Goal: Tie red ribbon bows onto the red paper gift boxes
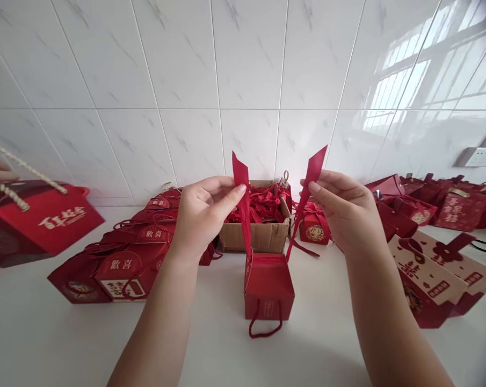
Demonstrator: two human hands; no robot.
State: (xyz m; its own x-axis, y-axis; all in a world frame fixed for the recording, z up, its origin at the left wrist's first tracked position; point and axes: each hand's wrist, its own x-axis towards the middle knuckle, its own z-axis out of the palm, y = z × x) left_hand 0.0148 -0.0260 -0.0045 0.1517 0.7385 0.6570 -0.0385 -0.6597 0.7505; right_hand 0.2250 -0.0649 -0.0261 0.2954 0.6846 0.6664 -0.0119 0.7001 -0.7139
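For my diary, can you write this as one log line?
left hand: pinching ribbon end; right hand: pinching another ribbon end; red box: standing below; carton: behind box

A head camera faces forward and down — near the table (218,322).

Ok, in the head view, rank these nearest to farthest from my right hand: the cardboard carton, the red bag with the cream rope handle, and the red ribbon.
1. Red ribbon: pinched in the right hand.
2. Cardboard carton: beyond, to the left.
3. Red bag: at the far left edge.
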